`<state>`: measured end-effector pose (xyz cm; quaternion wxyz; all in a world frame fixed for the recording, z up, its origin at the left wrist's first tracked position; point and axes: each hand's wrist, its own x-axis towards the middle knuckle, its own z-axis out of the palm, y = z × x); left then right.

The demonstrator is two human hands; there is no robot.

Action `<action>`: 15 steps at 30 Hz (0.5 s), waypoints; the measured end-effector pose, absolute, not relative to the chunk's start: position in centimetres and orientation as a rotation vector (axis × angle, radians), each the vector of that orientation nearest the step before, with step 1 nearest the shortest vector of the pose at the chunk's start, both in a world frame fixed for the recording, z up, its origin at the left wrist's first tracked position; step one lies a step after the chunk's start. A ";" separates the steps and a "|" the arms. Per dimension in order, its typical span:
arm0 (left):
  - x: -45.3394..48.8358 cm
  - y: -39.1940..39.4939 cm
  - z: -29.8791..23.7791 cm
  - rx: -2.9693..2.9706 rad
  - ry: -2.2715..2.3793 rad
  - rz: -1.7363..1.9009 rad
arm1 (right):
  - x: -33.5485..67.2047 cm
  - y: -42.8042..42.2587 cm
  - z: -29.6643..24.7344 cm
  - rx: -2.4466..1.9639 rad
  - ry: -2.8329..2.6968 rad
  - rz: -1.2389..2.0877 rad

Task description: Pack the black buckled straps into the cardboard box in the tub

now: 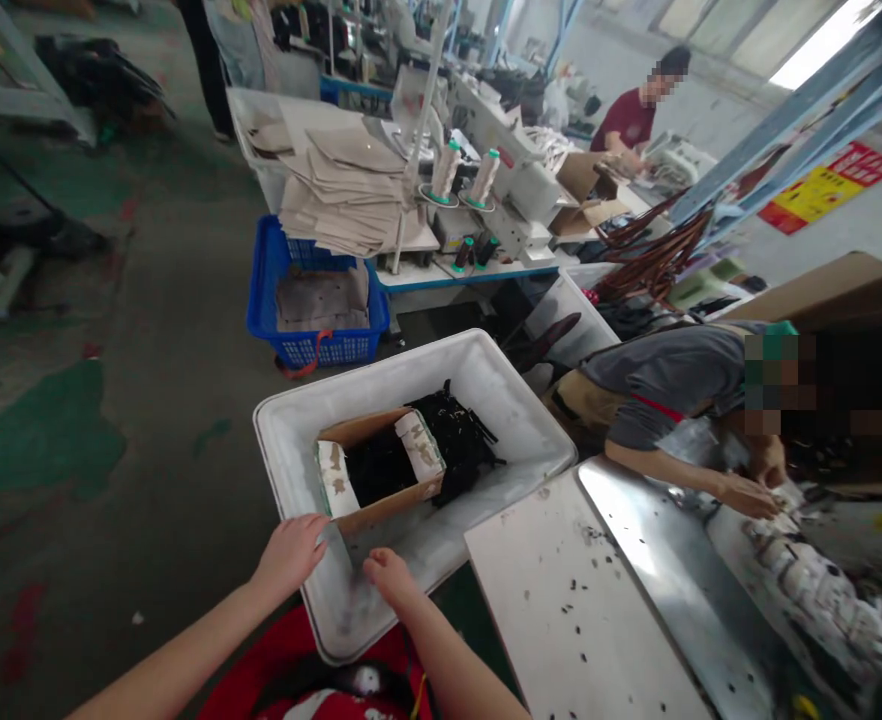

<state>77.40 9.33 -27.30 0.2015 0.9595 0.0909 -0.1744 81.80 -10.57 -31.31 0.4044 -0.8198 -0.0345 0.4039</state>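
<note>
The right hand (pixel 394 580) is loosely curled over the near end of the tub (pixel 291 440); whether it holds anything, I cannot tell. The left hand (pixel 291 553), fingers partly extended, is by the box's near corner, its grip also unclear. The step in hand seems to be handling the box (pixel 392 507); a firm hold would call for fingers around its walls. It sits inside the smooth white tub, brown cardboard with torn white flaps, black pieces (pixel 377 465) within. Beyond stand a latticed blue basket (pixel 306 350) and flat beige sheets (pixel 343 190), stacked unevenly.
</note>
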 end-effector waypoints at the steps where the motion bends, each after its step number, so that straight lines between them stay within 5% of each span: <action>1: 78.1 9.7 -27.3 2.700 0.239 -0.487 | 81.9 -10.4 -31.6 -2.050 -0.030 1.050; 15: 94.5 16.3 -37.5 2.859 0.139 -0.594 | 87.3 -9.2 -38.8 -1.657 0.689 0.882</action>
